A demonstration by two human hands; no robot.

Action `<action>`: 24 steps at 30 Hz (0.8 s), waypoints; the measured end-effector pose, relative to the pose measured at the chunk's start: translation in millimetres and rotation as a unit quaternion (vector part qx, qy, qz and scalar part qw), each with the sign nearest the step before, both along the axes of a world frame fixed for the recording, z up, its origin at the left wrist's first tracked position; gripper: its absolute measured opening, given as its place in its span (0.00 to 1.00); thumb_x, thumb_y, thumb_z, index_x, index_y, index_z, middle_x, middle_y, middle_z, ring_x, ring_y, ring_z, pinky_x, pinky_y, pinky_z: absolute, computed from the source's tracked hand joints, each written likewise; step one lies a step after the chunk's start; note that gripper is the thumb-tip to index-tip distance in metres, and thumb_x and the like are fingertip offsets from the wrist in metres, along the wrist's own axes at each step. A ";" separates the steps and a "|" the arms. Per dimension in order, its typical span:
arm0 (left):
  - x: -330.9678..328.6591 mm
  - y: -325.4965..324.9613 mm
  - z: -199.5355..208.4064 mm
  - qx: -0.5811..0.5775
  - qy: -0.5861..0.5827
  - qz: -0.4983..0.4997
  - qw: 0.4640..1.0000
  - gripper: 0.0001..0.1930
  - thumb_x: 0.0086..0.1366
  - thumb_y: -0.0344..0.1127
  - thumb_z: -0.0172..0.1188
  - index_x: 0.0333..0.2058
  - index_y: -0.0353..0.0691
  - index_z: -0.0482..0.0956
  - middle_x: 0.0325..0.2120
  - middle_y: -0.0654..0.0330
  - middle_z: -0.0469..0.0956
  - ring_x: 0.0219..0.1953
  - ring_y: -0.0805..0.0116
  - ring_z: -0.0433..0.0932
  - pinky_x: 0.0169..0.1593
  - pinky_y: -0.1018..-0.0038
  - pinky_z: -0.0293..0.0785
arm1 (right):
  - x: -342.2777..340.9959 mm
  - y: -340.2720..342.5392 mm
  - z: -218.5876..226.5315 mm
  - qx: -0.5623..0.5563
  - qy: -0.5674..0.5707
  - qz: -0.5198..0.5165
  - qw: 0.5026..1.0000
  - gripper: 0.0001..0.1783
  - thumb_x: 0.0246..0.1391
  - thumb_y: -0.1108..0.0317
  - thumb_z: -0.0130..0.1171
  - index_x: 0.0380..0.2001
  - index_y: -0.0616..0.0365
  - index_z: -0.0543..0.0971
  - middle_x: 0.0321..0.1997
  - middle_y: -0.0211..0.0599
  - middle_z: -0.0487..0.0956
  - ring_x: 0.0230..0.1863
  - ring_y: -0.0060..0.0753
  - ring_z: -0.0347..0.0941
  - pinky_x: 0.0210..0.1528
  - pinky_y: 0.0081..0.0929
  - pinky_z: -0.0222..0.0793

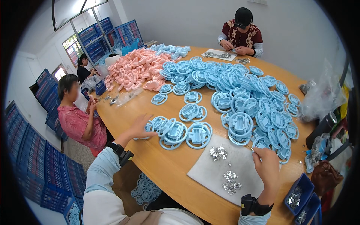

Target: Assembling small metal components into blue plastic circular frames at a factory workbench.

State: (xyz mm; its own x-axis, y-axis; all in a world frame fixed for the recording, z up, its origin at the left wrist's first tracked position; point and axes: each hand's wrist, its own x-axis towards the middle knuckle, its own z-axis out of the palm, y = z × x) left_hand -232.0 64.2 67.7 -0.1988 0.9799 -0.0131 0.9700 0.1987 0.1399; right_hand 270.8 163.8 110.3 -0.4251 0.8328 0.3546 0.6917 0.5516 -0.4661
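My left hand (140, 126) is open, fingers spread, beside a row of light-blue round plastic parts (175, 132) shaped like toy steering wheels with a box-like centre. It holds nothing that I can see. Above the right edge of a white felt mat (204, 170), my right hand (265, 161) is closed around a thin metal tool (250, 149), perhaps tweezers; its tip is small and hard to make out. Two small piles of shiny metal clips lie on the mat, an upper pile (218, 153) and a lower pile (231, 182).
A large heap of blue parts (240, 84) spreads beyond the mat, beside a pink heap (138, 67). Blue bins (299, 193) of metal pieces and a dark bottle (321, 129) stand at right. Co-workers sit at the far side (243, 33) and left (84, 120).
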 end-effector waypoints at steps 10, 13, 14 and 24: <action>8.4 40.0 -16.1 -0.084 -0.256 -0.058 0.961 0.37 0.60 0.49 0.60 0.61 0.38 0.56 0.58 0.49 0.61 0.61 0.57 0.60 0.62 0.67 0.56 | -6.6 -4.3 5.3 -0.023 -0.026 0.012 0.999 0.06 0.47 0.71 0.57 0.27 0.62 0.78 0.22 0.49 0.74 0.27 0.50 0.71 0.30 0.41 0.63; 8.1 41.5 -25.2 -0.005 -0.226 -0.064 0.972 0.23 0.67 0.42 0.50 0.57 0.39 0.63 0.49 0.49 0.71 0.52 0.55 0.69 0.56 0.65 0.62 | -6.0 -2.9 0.8 -0.010 -0.020 0.014 1.000 0.06 0.49 0.69 0.55 0.24 0.61 0.76 0.21 0.48 0.73 0.26 0.50 0.71 0.30 0.43 0.64; 12.2 42.7 -24.4 0.018 -0.227 -0.046 0.973 0.21 0.66 0.41 0.49 0.55 0.39 0.65 0.47 0.48 0.72 0.50 0.53 0.71 0.55 0.64 0.63 | -4.6 -1.2 -2.7 -0.007 -0.018 0.014 1.000 0.06 0.49 0.70 0.55 0.24 0.61 0.76 0.21 0.48 0.73 0.26 0.50 0.71 0.30 0.43 0.64; 20.5 20.6 -17.2 0.008 0.124 -0.026 0.992 0.40 0.55 0.46 0.60 0.59 0.30 0.53 0.54 0.43 0.61 0.58 0.45 0.59 0.59 0.56 0.56 | 0.1 -2.5 3.9 -0.018 -0.010 0.016 1.000 0.05 0.47 0.72 0.56 0.28 0.62 0.78 0.23 0.49 0.75 0.27 0.50 0.71 0.30 0.40 0.63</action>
